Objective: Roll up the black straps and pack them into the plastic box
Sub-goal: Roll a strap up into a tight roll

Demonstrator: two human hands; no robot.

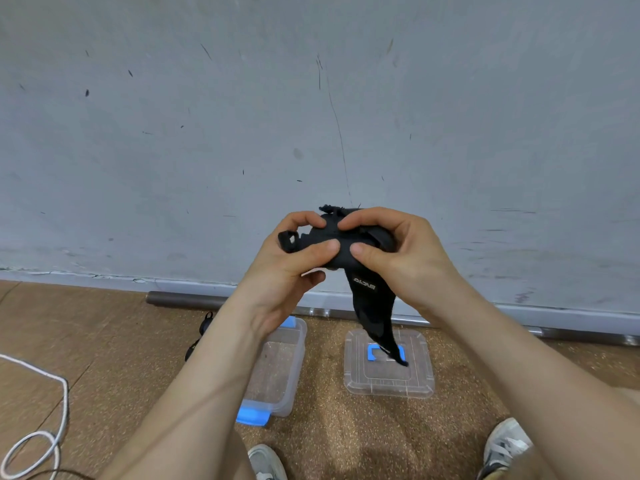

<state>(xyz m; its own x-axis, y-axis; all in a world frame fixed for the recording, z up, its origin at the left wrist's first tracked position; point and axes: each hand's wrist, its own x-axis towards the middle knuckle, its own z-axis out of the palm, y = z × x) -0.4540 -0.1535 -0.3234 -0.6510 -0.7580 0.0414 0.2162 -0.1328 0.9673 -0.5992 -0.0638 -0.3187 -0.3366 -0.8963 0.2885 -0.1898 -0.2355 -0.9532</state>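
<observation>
I hold a black strap (372, 299) up in front of me, partly rolled into a bundle between both hands. My left hand (294, 258) pinches the left side of the roll with thumb and fingers. My right hand (391, 251) grips the right side. The strap's loose tail hangs down with white lettering on it, its tip dangling over the lid. On the floor below stands the open clear plastic box (277, 372) with blue clips. Its clear lid (389, 375) with a blue handle lies to the right. Another black strap (202, 332) lies on the floor left of the box, mostly hidden by my left forearm.
A grey scuffed wall stands close ahead, with a metal pipe (187, 300) along its base. A white cable (41, 420) loops over the brown floor at the left. My two shoes (505, 448) show at the bottom edge.
</observation>
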